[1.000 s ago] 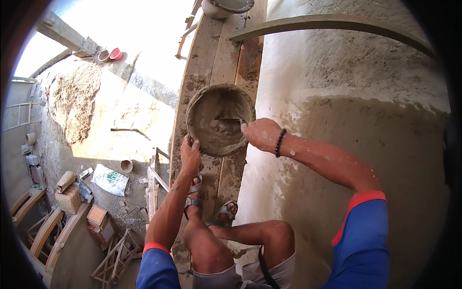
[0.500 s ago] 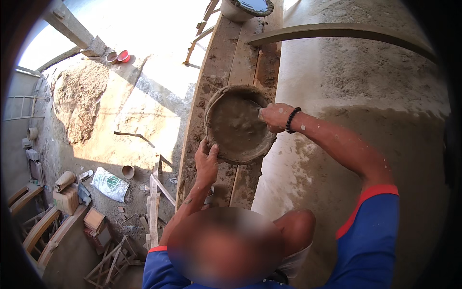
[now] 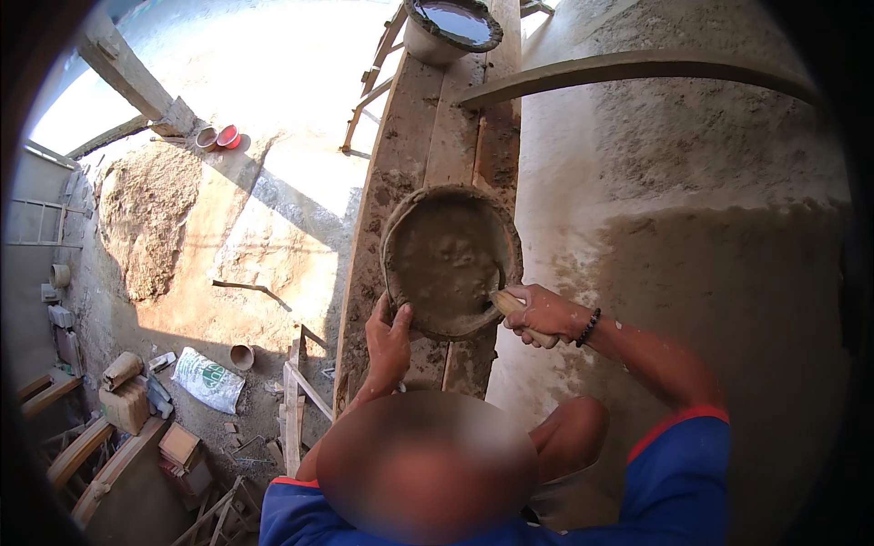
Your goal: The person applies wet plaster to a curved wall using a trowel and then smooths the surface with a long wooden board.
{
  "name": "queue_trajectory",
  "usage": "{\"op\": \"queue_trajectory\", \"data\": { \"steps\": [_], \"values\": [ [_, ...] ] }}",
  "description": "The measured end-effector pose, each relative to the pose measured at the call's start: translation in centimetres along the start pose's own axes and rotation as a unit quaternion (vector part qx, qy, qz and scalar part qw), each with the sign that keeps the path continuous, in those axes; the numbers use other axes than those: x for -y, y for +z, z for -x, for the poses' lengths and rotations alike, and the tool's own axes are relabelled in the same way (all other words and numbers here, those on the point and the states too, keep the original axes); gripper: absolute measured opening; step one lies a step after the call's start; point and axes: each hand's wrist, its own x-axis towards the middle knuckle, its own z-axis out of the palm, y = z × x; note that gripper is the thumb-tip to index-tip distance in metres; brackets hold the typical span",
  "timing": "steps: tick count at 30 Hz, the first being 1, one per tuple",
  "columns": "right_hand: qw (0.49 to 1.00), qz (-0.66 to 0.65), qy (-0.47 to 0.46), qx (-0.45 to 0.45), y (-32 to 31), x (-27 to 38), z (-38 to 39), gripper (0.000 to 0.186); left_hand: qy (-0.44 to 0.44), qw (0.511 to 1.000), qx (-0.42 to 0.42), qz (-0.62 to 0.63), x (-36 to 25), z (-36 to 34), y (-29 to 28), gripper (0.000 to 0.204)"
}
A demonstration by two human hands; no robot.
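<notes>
Mate: Call it for me, hands first!

Me: Right hand (image 3: 551,314) here, fingers wrapped tight round the handle of a wooden-handled tool (image 3: 506,304), dark bracelet (image 3: 590,328) at the wrist! The tool's front end reaches over the lower right rim of the bowl, though I can't make out its whole blade.

Mate: And the left?

Me: Left hand (image 3: 390,341), gripping the bowl (image 3: 455,192) at its lower left edge, thumb up by the rim! How far those fingers tuck underneath, I can't tell.

Mate: What's inside?

Me: Wet mix (image 3: 442,255), grey-brown, spread broad and lumpy in the middle! The bowl sits right in front of me on the muddy planks (image 3: 414,146), and its rim is crusted all round.

Mate: Look further out!

Me: On my right, a plastered surface (image 3: 710,273), dark low down and paler above. Beyond the bowl, a curved bar (image 3: 619,68) sweeps off to the right from the planks, and past that stands a bucket (image 3: 428,47) with a shiny pool of liquid (image 3: 455,23)!

Mate: Down on the left?

Me: Way below, a white sack (image 3: 209,379) lies beside a small pot (image 3: 242,357). Farther off there's a sand heap (image 3: 150,218), then a red basin (image 3: 228,136) right next to a dull brown one (image 3: 207,138)!
</notes>
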Motion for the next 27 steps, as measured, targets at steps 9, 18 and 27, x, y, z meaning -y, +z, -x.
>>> {"op": "queue_trajectory", "data": {
  "steps": [9, 18, 27],
  "values": [
    [0.807, 0.517, -0.221, -0.178, -1.8, 4.1, 3.2, 0.051, 0.154, 0.982, -0.063, -0.089, 4.6, 1.3, -0.4, 0.066],
    [0.643, 0.692, -0.261, -0.196, 0.4, 0.3, 0.4, 0.042, 0.306, 0.918, 0.004, -0.254, 5.7, 0.1, -1.3, 0.087],
    [0.702, 0.650, -0.207, -0.206, 0.4, -1.6, 2.9, 0.042, 0.446, 0.797, 0.038, -0.406, 0.7, -0.8, -2.5, 0.063]
  ]
}}
